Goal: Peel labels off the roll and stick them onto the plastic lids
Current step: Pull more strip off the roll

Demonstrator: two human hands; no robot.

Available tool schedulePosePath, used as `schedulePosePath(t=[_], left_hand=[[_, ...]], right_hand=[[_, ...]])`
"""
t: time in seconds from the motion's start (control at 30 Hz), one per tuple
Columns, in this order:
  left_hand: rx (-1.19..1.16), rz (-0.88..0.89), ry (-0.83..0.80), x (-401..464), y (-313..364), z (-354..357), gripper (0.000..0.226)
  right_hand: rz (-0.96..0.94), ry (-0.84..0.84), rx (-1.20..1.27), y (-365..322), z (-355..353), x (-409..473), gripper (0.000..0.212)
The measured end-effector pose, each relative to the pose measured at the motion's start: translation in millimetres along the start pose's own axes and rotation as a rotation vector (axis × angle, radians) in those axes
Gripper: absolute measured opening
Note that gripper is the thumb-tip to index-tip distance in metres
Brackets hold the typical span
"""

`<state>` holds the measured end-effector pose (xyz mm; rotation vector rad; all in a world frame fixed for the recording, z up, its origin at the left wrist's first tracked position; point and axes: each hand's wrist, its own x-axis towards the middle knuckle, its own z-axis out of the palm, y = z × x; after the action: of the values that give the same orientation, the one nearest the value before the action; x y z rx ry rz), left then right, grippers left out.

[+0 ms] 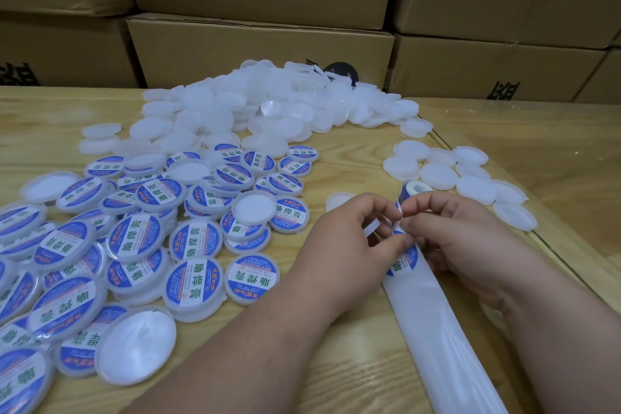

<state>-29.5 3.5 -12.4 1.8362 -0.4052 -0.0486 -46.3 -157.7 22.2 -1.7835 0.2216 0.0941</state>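
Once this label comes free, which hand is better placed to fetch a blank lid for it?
Probably the left. Both hands pinch at the label, but the left hand already seems to hold a blank lid under its fingers, with another lid just beyond it. The right hand steadies the backing strip.

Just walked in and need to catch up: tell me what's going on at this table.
A person is labelling plastic lids. Both hands work at the label strip: the left hand and right hand pinch a blue label and peel it off the backing, with the roll just behind. Labelled lids are spread at the left, a big heap of blank lids lies at the back, and a smaller group at the right.
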Motion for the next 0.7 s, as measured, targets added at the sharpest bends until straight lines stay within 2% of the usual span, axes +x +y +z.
schedulePosePath(t=[0.2, 0.3, 0.47, 0.7], left_hand=[[-0.039, 0.044, 0.001, -2.5, 4.4, -3.6, 0.021], [-0.068, 0.075, 0.013, -2.3, 4.7, -3.6, 0.021], [-0.059, 0.142, 0.015, -1.3, 4.0, -1.5, 0.018], [-0.023, 0.16, 0.014, -1.6, 3.6, -0.8, 0.017]], right_hand=[[0.08, -0.043, 0.329, -4.1, -2.7, 1.8, 0.013], [0.1, -0.106, 0.463, -6.6, -3.6, 1.1, 0.02], [0.125, -0.165, 0.536, -7.0, -4.0, 0.2, 0.026], [0.1, -0.174, 0.513, -7.6, -1.5, -1.3, 0.033]])
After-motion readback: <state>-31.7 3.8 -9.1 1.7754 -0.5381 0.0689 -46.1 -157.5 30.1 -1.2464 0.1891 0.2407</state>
